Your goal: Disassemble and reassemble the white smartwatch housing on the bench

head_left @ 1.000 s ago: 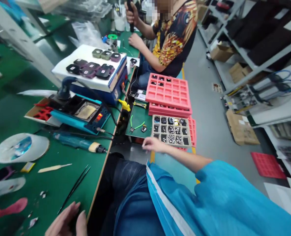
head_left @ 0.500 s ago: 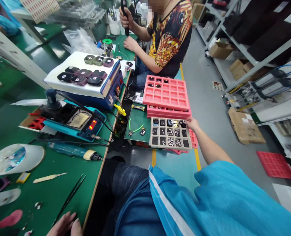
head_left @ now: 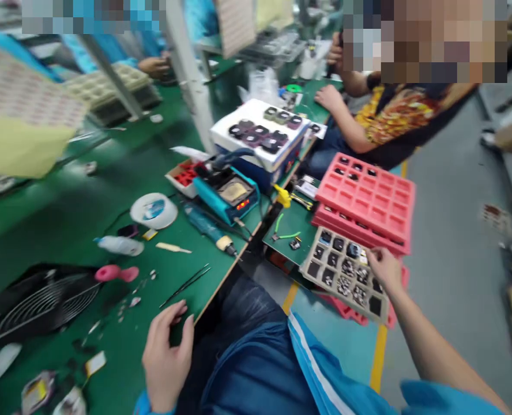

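Note:
My right hand [head_left: 384,268] reaches over the far right part of a beige compartment tray [head_left: 301,270]. Its fingers are pinched together at a compartment there; whatever they hold is hidden. Other compartments contain dark square parts and heaps of small metal pieces [head_left: 343,285]. My left hand [head_left: 166,354] rests at the edge of the green bench, holding nothing, thumb and fingers apart. Just beyond its fingertips lie black tweezers [head_left: 185,285]. Behind the tray, pink trays [head_left: 364,202] are stacked, with several small black units in the top one.
On the bench stand a teal soldering station [head_left: 225,193], an electric screwdriver [head_left: 208,227], a white tub [head_left: 154,211] and a black fan [head_left: 44,305]. Green-handled cutters [head_left: 287,233] lie left of the tray. A co-worker's arm [head_left: 346,118] rests at the far bench edge.
The view has swung left, bringing more of the bench and my whole left hand into sight. My right hand stays at the tray's far right compartments.

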A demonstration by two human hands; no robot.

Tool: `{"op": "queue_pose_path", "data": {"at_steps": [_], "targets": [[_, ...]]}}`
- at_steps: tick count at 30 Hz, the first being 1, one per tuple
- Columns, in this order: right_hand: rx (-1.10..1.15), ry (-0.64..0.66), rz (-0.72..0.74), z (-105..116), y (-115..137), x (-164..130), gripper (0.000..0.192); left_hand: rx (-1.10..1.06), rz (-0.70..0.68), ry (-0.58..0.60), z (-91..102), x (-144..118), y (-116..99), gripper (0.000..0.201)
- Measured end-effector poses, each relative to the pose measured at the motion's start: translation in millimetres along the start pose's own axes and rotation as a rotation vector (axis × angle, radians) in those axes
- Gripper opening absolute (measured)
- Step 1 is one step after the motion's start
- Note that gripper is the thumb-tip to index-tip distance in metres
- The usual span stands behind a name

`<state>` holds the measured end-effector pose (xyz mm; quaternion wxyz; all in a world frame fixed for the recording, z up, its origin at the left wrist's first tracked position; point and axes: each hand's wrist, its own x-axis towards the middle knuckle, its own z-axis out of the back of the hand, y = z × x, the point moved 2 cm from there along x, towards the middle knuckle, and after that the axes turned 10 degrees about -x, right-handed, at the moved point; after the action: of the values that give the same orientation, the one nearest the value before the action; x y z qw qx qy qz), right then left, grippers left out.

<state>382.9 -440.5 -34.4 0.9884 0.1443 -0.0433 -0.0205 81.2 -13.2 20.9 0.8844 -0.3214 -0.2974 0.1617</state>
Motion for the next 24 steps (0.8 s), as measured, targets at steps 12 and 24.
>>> {"op": "queue_pose_path", "data": {"at_steps": [12,24], "targets": [[0.393,0.299,1.452,0.3,321.1,-139.7,0.017,-0.230,0.083,-0.054,16.5,-26.2,-5.0,0.013],[0.056,0.062,1.668,-49.7,363.7,-141.3,0.031,-0.152,0.294,-0.217,65.9,-82.7,7.2,0.016]]}}
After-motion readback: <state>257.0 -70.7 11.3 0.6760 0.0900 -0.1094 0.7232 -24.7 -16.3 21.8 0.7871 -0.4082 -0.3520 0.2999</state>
